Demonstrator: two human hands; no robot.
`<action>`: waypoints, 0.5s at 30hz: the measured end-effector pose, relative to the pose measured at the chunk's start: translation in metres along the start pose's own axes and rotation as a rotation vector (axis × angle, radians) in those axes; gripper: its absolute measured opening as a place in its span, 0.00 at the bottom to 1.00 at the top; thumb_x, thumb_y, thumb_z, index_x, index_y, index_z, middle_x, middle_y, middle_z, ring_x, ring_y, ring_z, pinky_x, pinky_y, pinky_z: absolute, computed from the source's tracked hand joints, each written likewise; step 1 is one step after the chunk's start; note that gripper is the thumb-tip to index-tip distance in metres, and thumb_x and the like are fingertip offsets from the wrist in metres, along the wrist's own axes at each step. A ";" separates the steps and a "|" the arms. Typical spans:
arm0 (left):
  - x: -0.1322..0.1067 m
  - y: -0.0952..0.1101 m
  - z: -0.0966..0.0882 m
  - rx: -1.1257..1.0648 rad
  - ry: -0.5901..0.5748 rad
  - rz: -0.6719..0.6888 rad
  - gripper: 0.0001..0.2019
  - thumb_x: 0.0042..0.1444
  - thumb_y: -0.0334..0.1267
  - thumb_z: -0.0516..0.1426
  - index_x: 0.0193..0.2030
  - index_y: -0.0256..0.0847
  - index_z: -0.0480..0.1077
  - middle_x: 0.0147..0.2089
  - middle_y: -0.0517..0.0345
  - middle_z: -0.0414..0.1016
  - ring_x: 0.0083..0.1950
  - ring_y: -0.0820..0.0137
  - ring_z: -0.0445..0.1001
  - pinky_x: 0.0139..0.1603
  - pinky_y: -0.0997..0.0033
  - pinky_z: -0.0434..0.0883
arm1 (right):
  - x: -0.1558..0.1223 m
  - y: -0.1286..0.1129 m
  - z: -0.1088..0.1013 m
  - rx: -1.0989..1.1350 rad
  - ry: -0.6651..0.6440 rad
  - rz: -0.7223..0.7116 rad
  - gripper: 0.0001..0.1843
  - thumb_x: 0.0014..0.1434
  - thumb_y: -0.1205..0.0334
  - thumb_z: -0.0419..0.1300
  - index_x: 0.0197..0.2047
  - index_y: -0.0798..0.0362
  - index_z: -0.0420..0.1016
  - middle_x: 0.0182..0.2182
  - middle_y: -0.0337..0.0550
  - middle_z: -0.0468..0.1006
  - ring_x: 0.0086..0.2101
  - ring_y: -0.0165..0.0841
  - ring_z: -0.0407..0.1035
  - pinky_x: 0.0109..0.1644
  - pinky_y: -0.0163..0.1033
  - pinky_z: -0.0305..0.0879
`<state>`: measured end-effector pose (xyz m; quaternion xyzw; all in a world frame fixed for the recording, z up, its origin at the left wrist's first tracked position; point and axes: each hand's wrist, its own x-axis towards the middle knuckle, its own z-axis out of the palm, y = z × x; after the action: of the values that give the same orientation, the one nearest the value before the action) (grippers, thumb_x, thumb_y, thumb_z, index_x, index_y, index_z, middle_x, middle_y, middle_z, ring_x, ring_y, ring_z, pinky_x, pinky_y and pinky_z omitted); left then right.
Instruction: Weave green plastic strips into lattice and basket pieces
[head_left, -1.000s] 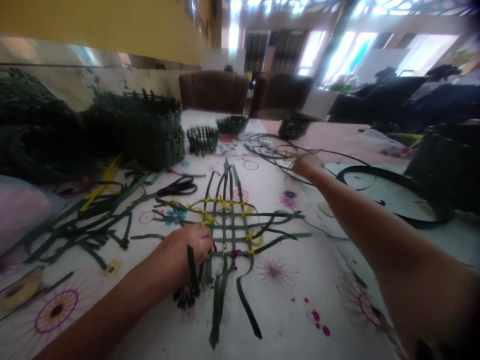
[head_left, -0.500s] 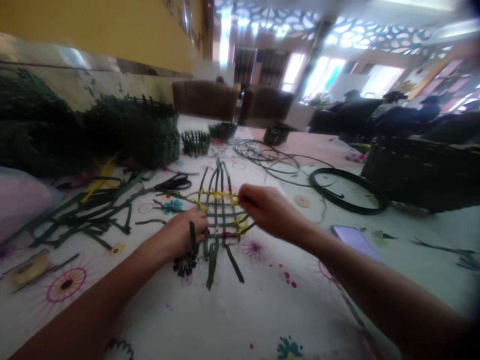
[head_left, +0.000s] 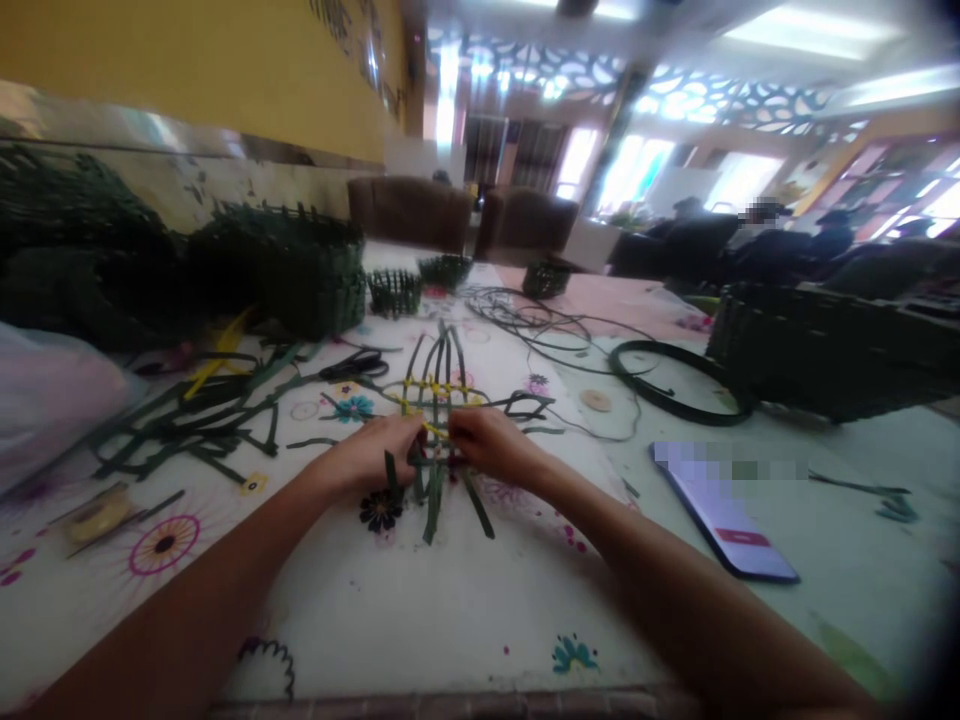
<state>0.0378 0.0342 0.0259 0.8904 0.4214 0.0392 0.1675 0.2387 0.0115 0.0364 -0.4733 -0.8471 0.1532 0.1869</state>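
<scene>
A loose lattice of dark green flat strips (head_left: 442,362) lies on the patterned tablecloth in front of me, with yellow ties (head_left: 436,387) along its far rows. My left hand (head_left: 386,450) is closed on the lattice's near left edge, where a short strip end (head_left: 391,470) sticks up by the fingers. Close beside it, my right hand (head_left: 487,442) is pinched shut over the middle of the weave. A thin yellow strip (head_left: 435,430) runs between the two hands, its right end going into my right fingers. The fingertips hide part of the crossings.
Loose green strips (head_left: 187,430) and black scissors (head_left: 354,364) lie at left. Dark green baskets (head_left: 319,270) stand behind, another large basket (head_left: 825,350) at right. A coiled green band (head_left: 675,385), thin loops of cord (head_left: 525,315) and a phone (head_left: 724,515) lie on the right side.
My right hand has come left and down from the lattice's right side to its middle, beside my left hand. The left hand stays at the near left edge. The view has shifted slightly.
</scene>
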 end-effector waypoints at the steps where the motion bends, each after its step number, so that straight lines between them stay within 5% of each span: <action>1: 0.000 0.000 0.000 -0.008 -0.001 0.004 0.12 0.46 0.40 0.58 0.37 0.42 0.63 0.34 0.59 0.70 0.31 0.68 0.66 0.29 0.71 0.57 | 0.000 0.002 0.000 -0.004 0.002 -0.011 0.10 0.53 0.78 0.54 0.25 0.56 0.65 0.25 0.37 0.67 0.27 0.26 0.57 0.33 0.32 0.51; 15: -0.001 0.005 0.005 0.029 0.057 0.071 0.10 0.50 0.32 0.54 0.40 0.43 0.60 0.35 0.58 0.70 0.33 0.67 0.68 0.31 0.70 0.59 | 0.000 0.013 0.001 -0.260 -0.054 -0.235 0.08 0.53 0.72 0.62 0.37 0.56 0.68 0.37 0.45 0.68 0.35 0.31 0.60 0.37 0.36 0.55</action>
<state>0.0419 0.0295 0.0233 0.9057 0.3947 0.0641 0.1411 0.2478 0.0182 0.0302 -0.3868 -0.9140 0.0319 0.1180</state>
